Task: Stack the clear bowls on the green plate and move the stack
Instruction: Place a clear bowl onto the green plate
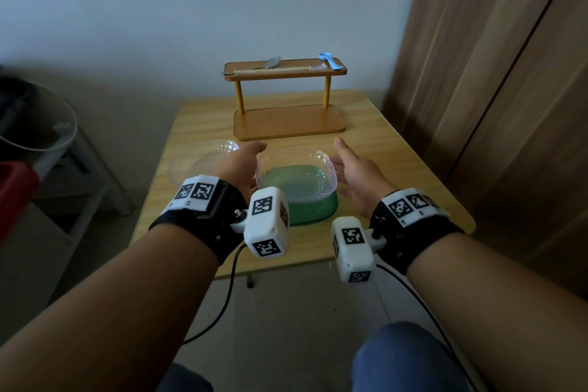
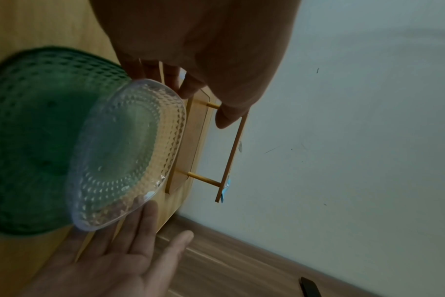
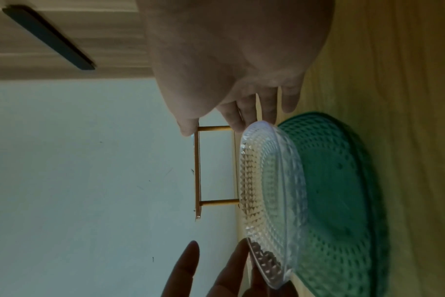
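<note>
With your left hand point(image 1: 237, 165) and right hand point(image 1: 356, 173) flat-fingered at 9 and 3 o'clock of the tilted clear bowl point(image 1: 296, 177) over the green plate point(image 1: 318, 212), gripping nothing, it may slide off (second bowl point(image 1: 203, 159) waits at 9 o'clock on the table point(image 1: 397, 149)).

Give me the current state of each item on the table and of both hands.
Green plate: flat on table.
Clear bowl: tilted over the plate, between both hands.
Second clear bowl: on table, unstacked.
Left hand: open, fingers at bowl rim.
Right hand: open, fingers at bowl rim.
</note>
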Motion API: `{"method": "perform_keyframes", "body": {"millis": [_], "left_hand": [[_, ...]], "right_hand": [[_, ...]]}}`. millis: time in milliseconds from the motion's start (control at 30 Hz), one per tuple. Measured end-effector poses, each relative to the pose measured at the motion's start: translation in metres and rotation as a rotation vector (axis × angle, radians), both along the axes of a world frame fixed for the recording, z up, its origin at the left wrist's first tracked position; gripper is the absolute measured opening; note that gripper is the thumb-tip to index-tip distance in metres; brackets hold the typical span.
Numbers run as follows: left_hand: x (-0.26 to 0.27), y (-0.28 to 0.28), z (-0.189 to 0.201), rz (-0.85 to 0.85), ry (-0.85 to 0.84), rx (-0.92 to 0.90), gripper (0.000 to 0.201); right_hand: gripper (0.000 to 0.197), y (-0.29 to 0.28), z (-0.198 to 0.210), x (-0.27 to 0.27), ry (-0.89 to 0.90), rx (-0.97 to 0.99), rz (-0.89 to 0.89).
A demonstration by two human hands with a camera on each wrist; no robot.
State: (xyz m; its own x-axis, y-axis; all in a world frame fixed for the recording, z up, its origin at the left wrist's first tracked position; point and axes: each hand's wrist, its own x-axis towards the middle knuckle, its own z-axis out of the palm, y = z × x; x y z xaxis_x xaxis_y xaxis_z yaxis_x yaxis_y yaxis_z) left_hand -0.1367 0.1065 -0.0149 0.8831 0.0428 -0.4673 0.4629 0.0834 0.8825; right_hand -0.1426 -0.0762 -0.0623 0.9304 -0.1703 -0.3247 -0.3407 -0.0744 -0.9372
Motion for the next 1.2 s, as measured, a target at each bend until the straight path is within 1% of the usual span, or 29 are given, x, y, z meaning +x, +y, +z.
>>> {"method": "perform_keyframes", "body": {"millis": [67,100,133,200,233,267,366,400,466,566,600,666,700,733,833,900,1033,1099,1133,1199], "left_hand": [[-0.001,0.002,-0.005,0.013,-0.006,-0.010,0.018],[-0.002,0.003,-0.008,0.020,-0.006,-0.021,0.025],[-0.003,0.003,-0.011,0.024,0.001,-0.028,0.036],[-0.004,0.004,-0.016,0.032,0.008,-0.037,0.049],[-0.004,0.004,-0.018,0.037,0.010,-0.040,0.052],[-0.005,0.004,-0.018,0.040,0.010,-0.045,0.053],[-0.007,0.004,-0.019,0.034,-0.004,-0.031,0.051],[-0.008,0.005,-0.019,0.032,0.001,-0.036,0.051],[-0.012,0.004,-0.018,0.025,0.006,-0.034,0.050],[-0.013,0.004,-0.021,0.036,-0.004,-0.023,0.048],[-0.014,0.004,-0.022,0.036,-0.014,-0.034,0.043],[-0.013,0.004,-0.024,0.019,-0.026,-0.032,0.023],[-0.012,0.005,-0.025,0.005,-0.017,-0.016,0.017],[-0.012,0.005,-0.026,-0.010,-0.013,0.000,0.015],[-0.010,0.006,-0.026,-0.014,-0.009,0.015,0.021],[-0.010,0.007,-0.025,-0.009,-0.012,0.006,0.023],[-0.009,0.009,-0.023,-0.008,-0.043,0.033,0.017],[-0.007,0.010,-0.025,-0.003,-0.052,0.045,0.021],[-0.007,0.011,-0.025,0.002,-0.047,0.031,0.024],[-0.008,0.011,-0.025,0.017,-0.030,-0.001,0.024]], "right_hand": [[0.058,0.004,-0.005,-0.002,-0.010,0.009,-0.006],[0.058,0.005,-0.008,-0.002,-0.014,0.012,-0.011],[0.066,0.006,-0.009,-0.002,-0.011,0.004,-0.016],[0.096,0.007,-0.015,0.000,0.002,0.007,-0.035],[0.110,0.007,-0.018,0.001,0.008,0.021,-0.043],[0.118,0.007,-0.020,0.001,0.011,0.033,-0.053],[0.135,0.004,-0.033,0.007,0.014,0.032,-0.059],[0.137,0.002,-0.041,0.012,0.014,0.024,-0.055],[0.134,-0.002,-0.052,0.019,0.016,0.013,-0.049],[0.133,-0.003,-0.057,0.024,0.021,0.008,-0.063],[0.135,-0.002,-0.055,0.023,0.026,0.016,-0.069],[0.138,-0.001,-0.055,0.024,0.043,0.052,-0.082],[0.140,-0.002,-0.057,0.024,0.048,0.065,-0.084],[0.140,-0.003,-0.059,0.027,0.055,0.076,-0.083],[0.140,-0.005,-0.065,0.034,0.062,0.111,-0.077],[0.141,-0.002,-0.061,0.033,0.064,0.123,-0.078],[0.143,0.004,-0.052,0.028,0.052,0.105,-0.068],[0.141,0.002,-0.057,0.031,0.044,0.090,-0.068],[0.139,0.002,-0.058,0.032,0.048,0.088,-0.063],[0.136,0.003,-0.056,0.032,0.048,0.083,-0.058]]}}
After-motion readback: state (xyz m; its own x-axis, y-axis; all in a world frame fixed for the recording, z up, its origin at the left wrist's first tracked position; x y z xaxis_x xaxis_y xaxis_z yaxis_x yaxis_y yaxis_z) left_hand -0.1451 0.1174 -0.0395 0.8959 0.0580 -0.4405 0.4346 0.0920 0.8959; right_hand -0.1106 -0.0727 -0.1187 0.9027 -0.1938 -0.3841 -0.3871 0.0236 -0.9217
